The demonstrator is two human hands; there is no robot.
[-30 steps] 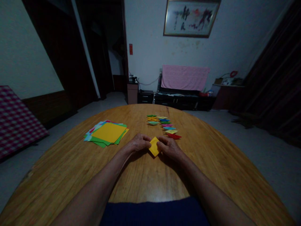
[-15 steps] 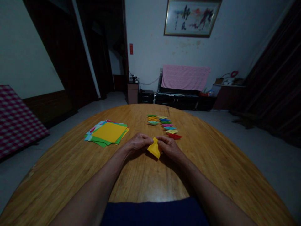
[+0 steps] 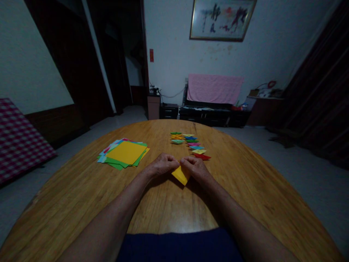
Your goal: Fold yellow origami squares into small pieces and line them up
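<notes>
Dim light fills a living room where a round wooden table (image 3: 81,196) takes up the lower half of the head view, with a framed painting (image 3: 222,19) on the far wall at 12 o'clock and a pink cloth (image 3: 214,89) draped over a low dark cabinet beneath it. Near the table's middle, both forearms reach forward and the two hands meet. The left hand (image 3: 163,165) and the right hand (image 3: 195,168) each close a narrow grip on a folded yellow paper (image 3: 181,175), pinching its upper edge from either side with the fingertips nearly touching; the paper's lower corner points down toward 6 o'clock, close to the tabletop, though whether it touches the wood cannot be told. At 10 o'clock from the hands, well apart from them, lies a loose stack of coloured paper sheets (image 3: 124,154) with a yellow sheet on top and green, pink and pale blue edges fanned out below. At 1 o'clock, just beyond the right hand, a double row of small folded paper pieces (image 3: 191,144) in red, yellow, teal, pink, blue, green and orange runs away toward the far edge. A checked red and white cloth (image 3: 19,138) shows at 9 o'clock, off the table.
</notes>
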